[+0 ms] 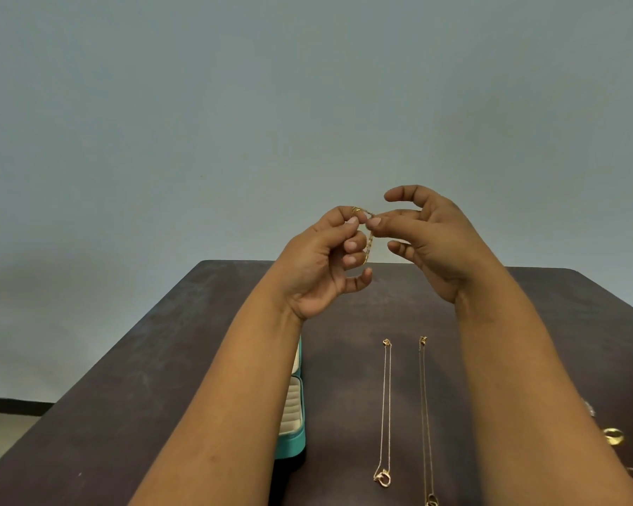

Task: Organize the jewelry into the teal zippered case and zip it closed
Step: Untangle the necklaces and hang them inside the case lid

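— Both hands pinch it: my left hand (318, 264) and right hand (432, 242) hold a thin gold chain (370, 242) raised above the dark brown desk's (161, 359) far edge.

— How far along?

— Early, I'd judge. The open teal zippered case (294, 425) sits under my left forearm; two fine gold pendant necklaces (386, 410) lie mid-desk, several rings (612, 435) at the right edge.

Table and wall

A dark brown table (161, 378) is seen below the fingers; a plain grey-blue wall (234, 104) is seen behind and above them.
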